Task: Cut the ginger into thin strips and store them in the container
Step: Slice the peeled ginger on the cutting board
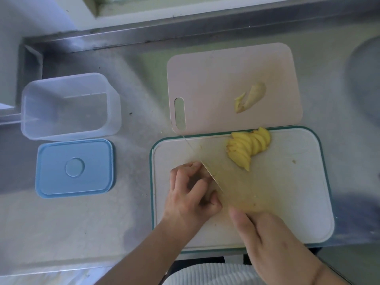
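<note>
A fan of yellow ginger slices (248, 147) lies at the far edge of the white cutting board (308, 182). My right hand (267, 239) grips a wide-bladed knife (236, 186), whose blade stands edge-down on the board and runs toward the far left. My left hand (191, 194) is curled against the blade's left side and presses down on a small ginger piece that its fingers mostly hide. A peeled ginger chunk (253, 95) rests on the pink cutting board (216, 75) behind. The clear container (70, 105) stands open at the left with nothing in it.
The container's blue lid (75, 167) lies flat in front of the container on the steel counter. A round sink basin (366, 79) shows at the right edge. A raised steel ledge and a window frame run along the back.
</note>
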Demonstrator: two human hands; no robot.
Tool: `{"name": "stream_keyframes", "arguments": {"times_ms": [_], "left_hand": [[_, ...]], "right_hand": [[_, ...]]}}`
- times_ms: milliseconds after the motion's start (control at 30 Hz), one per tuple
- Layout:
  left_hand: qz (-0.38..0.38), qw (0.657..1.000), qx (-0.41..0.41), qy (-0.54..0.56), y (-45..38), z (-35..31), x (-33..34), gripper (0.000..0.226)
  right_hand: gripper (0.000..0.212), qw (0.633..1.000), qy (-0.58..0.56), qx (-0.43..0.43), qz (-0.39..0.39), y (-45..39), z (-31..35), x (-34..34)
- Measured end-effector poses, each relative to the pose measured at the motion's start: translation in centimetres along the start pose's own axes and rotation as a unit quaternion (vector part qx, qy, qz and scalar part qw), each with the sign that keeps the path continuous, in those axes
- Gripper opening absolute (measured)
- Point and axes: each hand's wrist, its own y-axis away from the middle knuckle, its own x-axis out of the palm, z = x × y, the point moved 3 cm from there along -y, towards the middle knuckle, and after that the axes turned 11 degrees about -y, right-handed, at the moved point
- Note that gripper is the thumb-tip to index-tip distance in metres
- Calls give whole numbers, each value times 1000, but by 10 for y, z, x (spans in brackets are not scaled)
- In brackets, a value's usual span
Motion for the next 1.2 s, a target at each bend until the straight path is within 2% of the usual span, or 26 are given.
{"name": "stream_keyframes", "arguments": {"times_ms": [100, 200, 333, 400, 500, 600, 700, 767, 867, 933, 1033, 1133, 1200], "left_hand": [[1, 1000, -11, 24, 1, 0, -2, 27], [9, 999, -20, 35, 0, 2, -2, 30], [9, 1000, -13, 16, -3, 0, -1, 48], [7, 1000, -15, 22, -2, -1, -1, 43], [10, 999, -14, 35, -1, 0, -3, 28], [16, 999, -21, 41, -2, 2, -2, 31], [11, 999, -25, 23, -2, 1, -1, 30], [12, 999, -23, 20, -2, 0, -1, 27], [12, 999, -19, 32, -1, 1, -2, 37], [19, 999, -17, 38, -1, 1, -3, 36], [10, 999, -22, 37, -2, 2, -3, 40], [0, 999, -14, 34, -2, 2, -2, 31], [2, 999, -17, 35, -2, 1, -2, 28]], "right_hand": [[61, 999, 13, -44, -13, -28, 16, 9], [75, 999, 20, -35, -21, -25, 10, 9], [73, 1000, 6, 3, 2, 8, -7, 3], [76, 1000, 17, -4, 13, -1, -3, 5], [73, 999, 23, -29, -15, -30, 10, 13], [76, 998, 32, -38, -23, -28, 0, 16], [81, 1000, -1, 8, -25, 11, -27, 9], [86, 999, -12, 29, 4, 16, -31, 6], [82, 999, 6, -36, 15, -22, -14, 9], [83, 999, -8, -48, 4, -41, -2, 12], [77, 1000, -11, -30, 0, -21, -16, 12], [89, 998, -37, 54, 1, 17, -41, 8], [88, 999, -24, 38, 16, 11, -41, 8]]}}
